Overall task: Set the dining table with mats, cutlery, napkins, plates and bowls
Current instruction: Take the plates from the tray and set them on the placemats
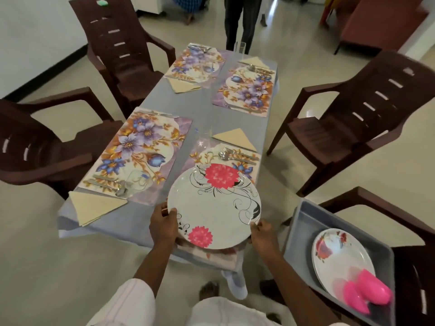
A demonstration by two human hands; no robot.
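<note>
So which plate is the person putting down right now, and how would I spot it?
Start at the long table with the blue-grey cloth and go to its near end, by the nearest right-hand floral mat. The plate is gripped at its rim by the left hand and right hand. Unlike the plates in the grey tub, it shows two pink blooms and black swirls.

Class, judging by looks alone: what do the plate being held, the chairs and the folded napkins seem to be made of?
Plate: probably melamine or glazed ceramic; smooth, glossy white with printed pink flowers.
Chairs: moulded plastic, dark brown, with a slight sheen and slotted backs.
Napkins: likely paper or thin cloth; matte beige with crisp folded edges.
</note>
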